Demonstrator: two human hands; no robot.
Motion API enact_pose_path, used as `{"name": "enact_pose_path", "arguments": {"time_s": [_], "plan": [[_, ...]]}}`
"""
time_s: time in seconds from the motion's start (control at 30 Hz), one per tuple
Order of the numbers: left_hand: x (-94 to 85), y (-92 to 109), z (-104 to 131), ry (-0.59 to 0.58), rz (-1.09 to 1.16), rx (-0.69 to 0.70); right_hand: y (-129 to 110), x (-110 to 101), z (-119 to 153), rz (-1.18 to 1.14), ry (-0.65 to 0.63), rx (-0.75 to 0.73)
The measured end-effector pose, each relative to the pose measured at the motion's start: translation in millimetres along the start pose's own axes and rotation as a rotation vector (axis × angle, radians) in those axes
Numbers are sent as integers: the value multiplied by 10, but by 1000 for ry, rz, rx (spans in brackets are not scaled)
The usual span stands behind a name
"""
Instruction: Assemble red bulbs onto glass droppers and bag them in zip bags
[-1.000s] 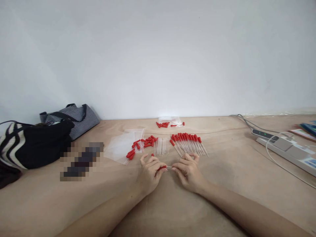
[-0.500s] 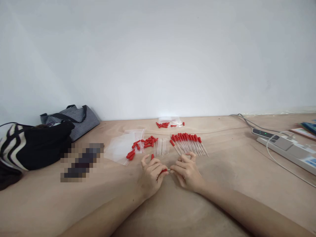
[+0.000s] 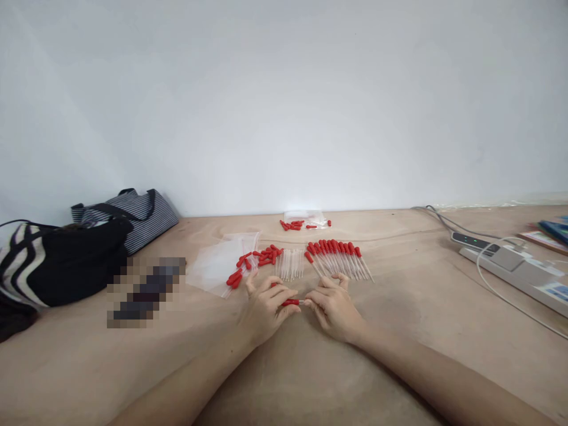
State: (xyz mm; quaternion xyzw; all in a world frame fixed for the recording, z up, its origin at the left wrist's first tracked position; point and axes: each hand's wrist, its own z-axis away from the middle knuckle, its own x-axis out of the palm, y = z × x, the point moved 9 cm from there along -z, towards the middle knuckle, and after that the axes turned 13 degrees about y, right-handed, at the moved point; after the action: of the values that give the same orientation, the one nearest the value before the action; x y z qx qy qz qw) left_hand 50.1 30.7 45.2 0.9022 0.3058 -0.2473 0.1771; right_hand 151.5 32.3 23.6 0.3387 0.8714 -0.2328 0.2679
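Note:
My left hand (image 3: 266, 309) is closed around a red rubber bulb (image 3: 290, 302), thumb below and fingers above. A second red bulb shows partly among its fingers. Facing it, my right hand (image 3: 333, 307) pinches a thin clear dropper tube (image 3: 302, 302), whose end meets the bulb's mouth; most of the tube is hidden by the fingers. Just beyond my hands lies a row of bare clear tubes (image 3: 290, 264). To its right is a fan of droppers with red bulbs (image 3: 339, 255). Loose red bulbs (image 3: 267, 255) are heaped left of the tubes.
Clear zip bags (image 3: 217, 266) lie flat at the left, with red bulbs on their edge. Farther back is another bag (image 3: 306, 217) with several bulbs. A striped bag (image 3: 144, 219) and black cloth bag (image 3: 84, 257) stand left; a power strip (image 3: 510, 269) with cables lies right.
My left hand has shifted slightly left and its fingers have lifted a little, so more of the red bulb shows. My right hand has barely moved.

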Motion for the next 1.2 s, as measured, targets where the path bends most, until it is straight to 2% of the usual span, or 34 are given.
{"name": "enact_pose_path", "arguments": {"time_s": [0.23,0.33,0.43,0.5,0.67,0.77,0.93,1.07,1.2], "plan": [[-83,-42,-33,-2,-92,-11,-37,-111,-25,78,61,-114],[-48,-35,-19,-19,-85,-12,-60,-159,4,135,102,-176],[8,-111,15,-62,-117,-54,-59,-120,17,197,82,-201],[32,-243,47,-90,-175,-125,32,-83,-36,231,56,-116],[27,-645,127,-141,-315,-328,600,53,-231,323,-53,437],[11,-767,148,-136,-329,-379,813,203,-299,395,-140,623],[7,-791,162,-109,-317,-359,939,381,-362,474,-198,669],[-3,-798,158,-97,-317,-364,992,388,-365,479,-178,667],[9,-854,34,-91,-345,-354,907,354,-434,439,-118,587]]}}
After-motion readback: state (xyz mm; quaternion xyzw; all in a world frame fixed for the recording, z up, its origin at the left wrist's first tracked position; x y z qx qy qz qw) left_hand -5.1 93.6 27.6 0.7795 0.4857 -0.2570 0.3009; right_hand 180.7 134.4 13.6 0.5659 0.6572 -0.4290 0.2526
